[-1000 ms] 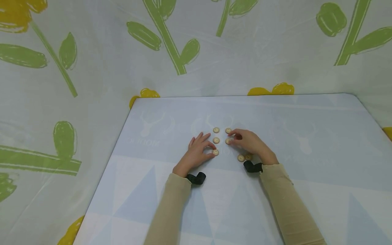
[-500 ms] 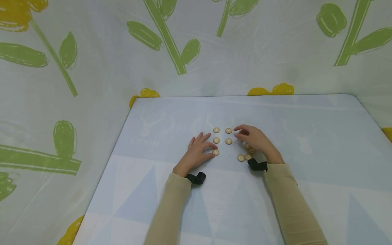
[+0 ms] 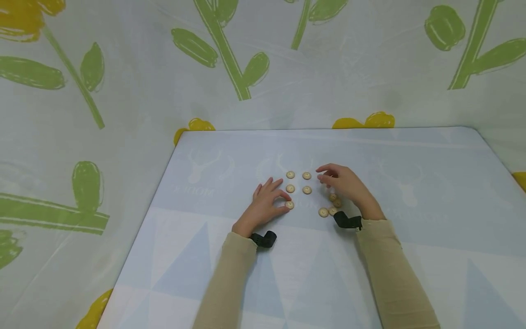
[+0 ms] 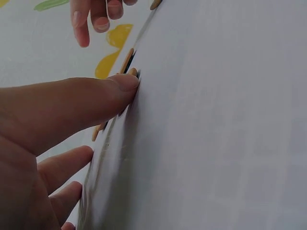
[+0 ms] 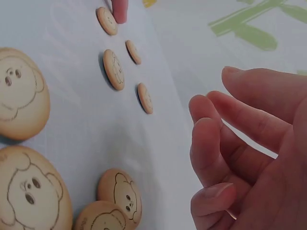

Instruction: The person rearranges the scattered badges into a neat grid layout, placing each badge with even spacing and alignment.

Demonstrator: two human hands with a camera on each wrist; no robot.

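My left hand point(image 3: 265, 204) pinches a round biscuit point(image 3: 289, 205) between thumb and index finger on the table. The other left fingers are spread, and in the left wrist view the thumb point(image 4: 91, 98) hides most of this biscuit. Beyond it, two rows of two biscuits lie flat, among them a near-right one point(image 3: 307, 190) and a far-right one point(image 3: 307, 175). My right hand point(image 3: 343, 183), loosely bent and holding nothing, hovers just right of these rows. Seen from the right wrist, the biscuits point(image 5: 33, 191) carry printed animal faces.
Several more biscuits point(image 3: 323, 212) lie in a loose cluster below the right hand, some partly overlapping in view. The pale blue-and-white table point(image 3: 411, 274) ends at the back against a flower-patterned cloth point(image 3: 308, 91). Dark cameras point(image 3: 265, 239) sit on both wrists.
My right hand has left the right-hand biscuits of the rows and drawn back right and slightly away, uncovering more of the cluster. The left hand has stayed in place.
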